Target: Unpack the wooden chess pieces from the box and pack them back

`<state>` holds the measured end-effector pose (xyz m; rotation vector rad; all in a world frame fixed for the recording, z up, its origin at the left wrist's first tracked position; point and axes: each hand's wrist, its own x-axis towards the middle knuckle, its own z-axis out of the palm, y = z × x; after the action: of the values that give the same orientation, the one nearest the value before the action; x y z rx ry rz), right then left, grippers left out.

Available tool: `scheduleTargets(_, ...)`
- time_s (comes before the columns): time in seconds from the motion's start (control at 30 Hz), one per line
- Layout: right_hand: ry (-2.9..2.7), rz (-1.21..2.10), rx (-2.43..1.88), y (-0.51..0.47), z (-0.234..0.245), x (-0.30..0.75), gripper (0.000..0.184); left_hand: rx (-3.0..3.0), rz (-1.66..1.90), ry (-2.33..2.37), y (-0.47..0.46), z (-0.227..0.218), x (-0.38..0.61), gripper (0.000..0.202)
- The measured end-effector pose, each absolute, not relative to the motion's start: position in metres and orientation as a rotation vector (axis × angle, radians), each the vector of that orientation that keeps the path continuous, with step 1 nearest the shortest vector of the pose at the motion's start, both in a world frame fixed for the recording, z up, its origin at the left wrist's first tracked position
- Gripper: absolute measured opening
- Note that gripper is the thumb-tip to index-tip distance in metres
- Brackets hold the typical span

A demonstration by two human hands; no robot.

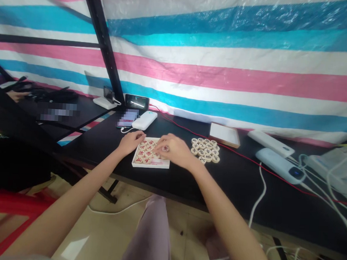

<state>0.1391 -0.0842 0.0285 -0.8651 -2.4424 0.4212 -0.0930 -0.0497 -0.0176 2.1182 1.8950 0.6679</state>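
A shallow white box (150, 164) lies on the black table (241, 186), holding several round wooden chess pieces with red marks. My left hand (130, 141) rests on the box's left edge, fingers curled over the rim. My right hand (172, 149) sits over the box's right side, fingers pinched on a round piece (165, 148) with a red mark. A loose cluster of round pieces with dark marks (205, 149) lies on the table just right of my right hand.
The box lid (224, 134) lies behind the loose pieces. White power banks (145, 120) (279, 165), a phone (136, 101) and many cables (320, 191) crowd the table. A black metal post (104, 42) rises at the left. Another person's hand (15, 95) shows far left. A red stool (10, 209) stands below.
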Motion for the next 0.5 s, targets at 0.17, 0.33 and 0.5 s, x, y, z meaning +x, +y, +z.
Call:
scheduleTargets(0.17, -2.456, 0.525, -1.271, -0.072, 0.042, 0.188, 0.027, 2.111, 0.663, 1.899, -0.051, -0.015, -0.092, 0.034)
scheduleTargets(0.33, -2.546, 0.69, -1.44, -0.065, 0.028, 0.207, 0.028, 2.099, 0.664, 1.907, -0.052, -0.014, -0.091, 0.034)
scheduleTargets(0.5, -2.472, 0.669, -1.393, -0.065, 0.026, 0.198, 0.016, 2.109, 0.672, 1.891, -0.05, -0.016, -0.092, 0.034)
